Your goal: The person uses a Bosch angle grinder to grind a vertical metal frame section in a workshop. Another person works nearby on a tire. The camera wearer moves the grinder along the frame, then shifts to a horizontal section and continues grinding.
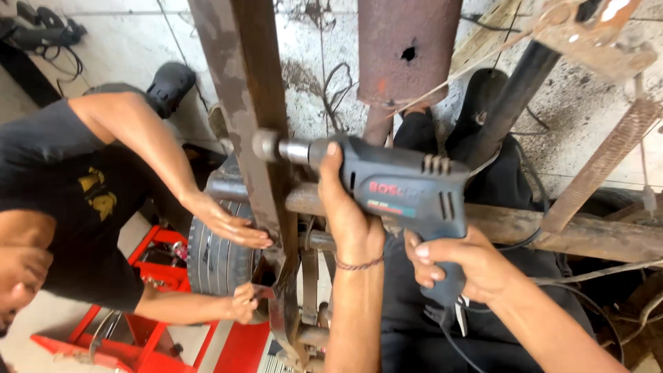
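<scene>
A dark blue-grey electric drill (394, 186) is held level, its chuck pressed against a rusty upright steel bar (248, 117). My left hand (345, 207) wraps the front of the drill body just behind the chuck. My right hand (463, 266) grips the drill's handle lower down, where the black cord leaves it. A co-worker at the left rests one hand (228, 222) on the far side of the rusty bar and holds the frame lower down with the other hand (243, 302).
A rusty cylinder with a hole (406, 48) hangs above the drill. A rusty crossbar (552, 231) runs right behind it. A ribbed tyre (217, 259) and a red metal stand (138, 338) sit lower left. Cables trail at the right.
</scene>
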